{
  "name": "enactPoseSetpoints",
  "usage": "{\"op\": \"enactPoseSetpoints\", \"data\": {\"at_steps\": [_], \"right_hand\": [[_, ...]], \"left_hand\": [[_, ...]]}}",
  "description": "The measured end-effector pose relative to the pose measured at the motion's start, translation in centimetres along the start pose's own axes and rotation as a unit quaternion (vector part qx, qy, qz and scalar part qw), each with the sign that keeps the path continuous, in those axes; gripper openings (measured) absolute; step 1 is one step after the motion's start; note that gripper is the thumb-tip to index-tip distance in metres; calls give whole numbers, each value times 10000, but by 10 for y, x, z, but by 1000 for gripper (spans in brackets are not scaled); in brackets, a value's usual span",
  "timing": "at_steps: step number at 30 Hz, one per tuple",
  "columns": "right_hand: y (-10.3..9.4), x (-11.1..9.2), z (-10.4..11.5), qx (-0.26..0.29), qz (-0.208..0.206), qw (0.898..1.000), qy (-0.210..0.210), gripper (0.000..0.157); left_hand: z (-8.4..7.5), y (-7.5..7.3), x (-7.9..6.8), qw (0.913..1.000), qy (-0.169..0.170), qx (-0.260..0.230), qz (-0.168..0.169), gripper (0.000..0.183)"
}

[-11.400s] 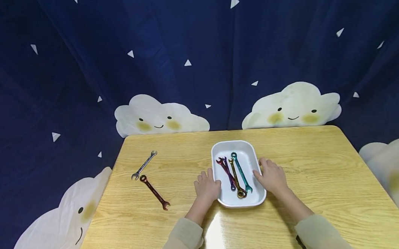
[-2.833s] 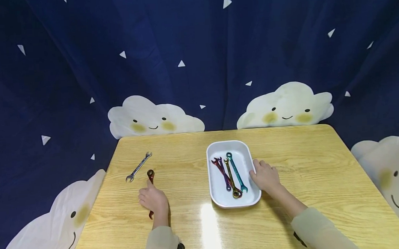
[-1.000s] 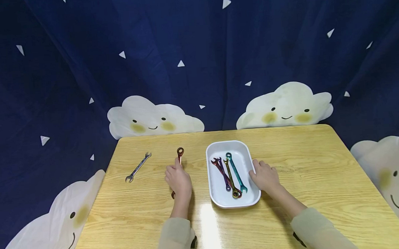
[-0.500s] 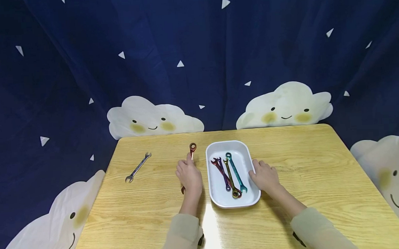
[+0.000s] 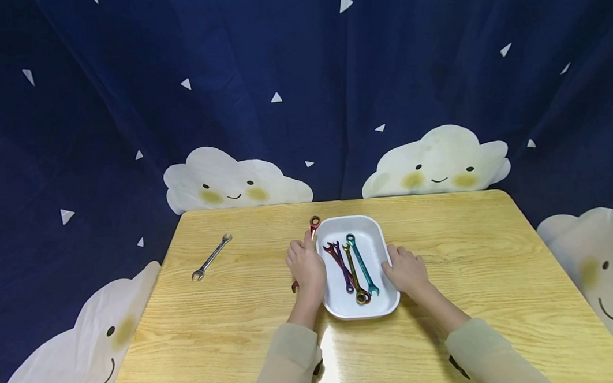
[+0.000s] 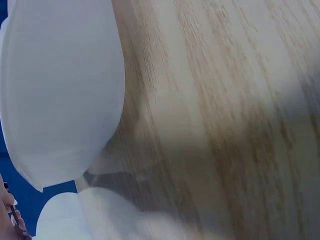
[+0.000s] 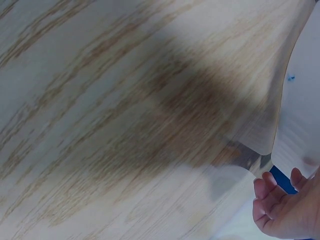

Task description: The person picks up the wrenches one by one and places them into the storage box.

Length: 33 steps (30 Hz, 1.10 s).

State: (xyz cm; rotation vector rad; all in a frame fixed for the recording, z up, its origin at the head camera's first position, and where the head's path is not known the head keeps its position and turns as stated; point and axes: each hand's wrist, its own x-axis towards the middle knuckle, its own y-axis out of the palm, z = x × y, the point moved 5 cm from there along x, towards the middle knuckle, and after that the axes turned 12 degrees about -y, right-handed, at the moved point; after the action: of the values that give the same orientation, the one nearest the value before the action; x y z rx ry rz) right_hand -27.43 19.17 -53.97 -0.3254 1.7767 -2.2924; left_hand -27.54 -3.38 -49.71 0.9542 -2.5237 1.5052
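My left hand (image 5: 309, 267) grips a red combination wrench (image 5: 314, 222) around its middle, right at the left rim of a white tray (image 5: 339, 310). The ring end points away from me; the open end shows below the fingers. At the lower left of the left wrist view, the fingers (image 6: 8, 212) curl round the wrench. My right hand (image 5: 408, 270) rests against the tray's right side, thumb at the rim, with loosely bent fingers in the right wrist view. Inside the tray lie a red wrench (image 5: 330, 248), a purple wrench (image 5: 343, 265), a gold wrench (image 5: 353, 270) and a teal wrench (image 5: 363, 266).
A silver wrench (image 5: 212, 258) lies slanted on the wooden table (image 5: 476, 252), left of the tray. Behind the table's far edge hangs a dark blue curtain (image 5: 300, 70) with clouds and white triangles.
My left hand left the tray, picked up the red wrench from the table's left side and carried it rightward to the tray's left rim. The right hand has stayed at the tray.
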Motion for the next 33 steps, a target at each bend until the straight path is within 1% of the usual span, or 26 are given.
{"op": "enactPoseSetpoints", "data": {"at_steps": [3, 12, 16, 23, 30, 33], "right_hand": [[-1, 0, 1, 18, 7, 10000, 4, 41], [-3, 0, 2, 63, 20, 10000, 15, 42], [-2, -1, 1, 54, -21, 10000, 21, 43], [-2, -1, 1, -19, -63, 10000, -32, 41], [-2, 0, 1, -25, -53, 10000, -34, 40], [-1, 0, 1, -9, -17, 10000, -24, 40]], "left_hand": [[-5, 2, -2, 10000, 67, 55, -6, 36], [-19, 8, -10, 9992, 252, 133, 288, 46], [-24, 13, -14, 9982, 355, 285, 379, 45], [-35, 18, -19, 9968, 622, 344, 367, 38], [-43, 25, -24, 9933, 719, 606, 674, 40], [-45, 28, -26, 9924, 749, 627, 754, 41]]}}
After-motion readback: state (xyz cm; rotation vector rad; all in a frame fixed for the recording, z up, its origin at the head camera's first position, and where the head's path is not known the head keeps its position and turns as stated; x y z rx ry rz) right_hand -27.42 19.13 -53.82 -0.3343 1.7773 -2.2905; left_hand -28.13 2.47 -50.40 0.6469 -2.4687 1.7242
